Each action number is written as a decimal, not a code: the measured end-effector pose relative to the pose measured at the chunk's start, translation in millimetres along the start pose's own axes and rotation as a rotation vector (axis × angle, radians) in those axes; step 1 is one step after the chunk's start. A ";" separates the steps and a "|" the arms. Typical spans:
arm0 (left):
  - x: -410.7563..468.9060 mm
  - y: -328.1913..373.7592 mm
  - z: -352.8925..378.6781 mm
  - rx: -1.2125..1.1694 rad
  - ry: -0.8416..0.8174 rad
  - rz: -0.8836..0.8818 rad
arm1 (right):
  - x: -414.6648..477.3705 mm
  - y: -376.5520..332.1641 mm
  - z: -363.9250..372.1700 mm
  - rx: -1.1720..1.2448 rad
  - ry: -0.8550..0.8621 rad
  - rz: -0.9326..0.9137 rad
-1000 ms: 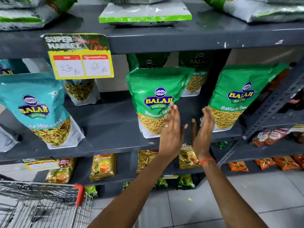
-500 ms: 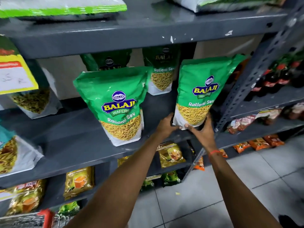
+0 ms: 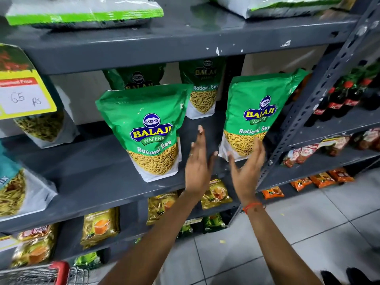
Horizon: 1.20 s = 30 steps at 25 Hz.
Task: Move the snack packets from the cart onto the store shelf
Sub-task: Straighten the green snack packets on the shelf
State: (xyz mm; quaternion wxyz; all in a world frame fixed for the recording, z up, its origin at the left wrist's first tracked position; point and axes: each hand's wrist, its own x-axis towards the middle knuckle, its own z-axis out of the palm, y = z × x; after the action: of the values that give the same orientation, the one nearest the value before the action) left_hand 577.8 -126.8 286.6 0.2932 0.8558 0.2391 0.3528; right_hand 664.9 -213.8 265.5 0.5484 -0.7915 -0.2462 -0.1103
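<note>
Two green Balaji Ratlami Sev packets stand upright on the grey middle shelf: one at the centre, one to the right. My left hand is open, fingers up, in the gap between them. My right hand is open with spread fingers at the right packet's lower edge, its fingertips just in front of the packet. Neither hand holds anything. More green packets stand behind. The cart shows its red handle corner at the bottom left.
A yellow price tag hangs at the left. A slanted grey upright bounds the shelf on the right, with red-capped bottles beyond. Tea packets fill the lower shelf. White-green bags lie on the top shelf. Tiled floor lies below.
Both hands let go of the right packet's base and drew back, fingers now spread. The packet stays standing on the shelf.
</note>
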 end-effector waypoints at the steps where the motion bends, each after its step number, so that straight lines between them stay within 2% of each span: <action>1: -15.6 0.7 -19.0 -0.003 0.154 0.080 | -10.9 -14.1 12.2 0.072 -0.060 -0.051; 2: -29.5 -4.6 -36.4 -0.011 0.276 0.106 | -18.8 -22.3 27.1 0.120 -0.168 -0.070; 3: -39.9 -16.3 -52.5 -0.007 0.363 0.059 | -24.2 -29.4 41.7 0.146 -0.299 -0.067; 5: -48.1 -51.8 -81.8 -0.076 0.399 -0.212 | -29.8 -38.5 69.3 0.184 -0.573 0.010; 7: -46.4 -92.6 -104.9 -0.215 0.228 -0.447 | -33.3 -47.3 85.4 0.225 -0.791 0.137; 9: -45.9 -121.6 -120.1 -0.248 0.027 -0.508 | -37.9 -53.0 93.1 0.236 -0.882 0.189; 11: -46.7 -134.7 -124.5 -0.204 -0.054 -0.542 | -40.7 -57.4 97.0 0.224 -0.873 0.188; 27: -40.2 -127.3 -118.6 -0.219 -0.081 -0.566 | -37.9 -58.7 96.0 0.200 -0.818 0.261; 29: -43.8 -121.4 -119.6 -0.234 -0.087 -0.536 | -44.9 -66.2 93.1 0.164 -0.731 0.227; 30: -46.9 -117.0 -120.8 -0.209 -0.082 -0.509 | -53.6 -72.5 89.7 0.159 -0.625 0.184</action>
State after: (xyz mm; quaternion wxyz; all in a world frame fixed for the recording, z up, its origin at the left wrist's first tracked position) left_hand 434.5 -32.0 256.3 0.4686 0.7468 0.3967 0.2555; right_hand 573.5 -125.3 267.1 0.5138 -0.7608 -0.3377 0.2075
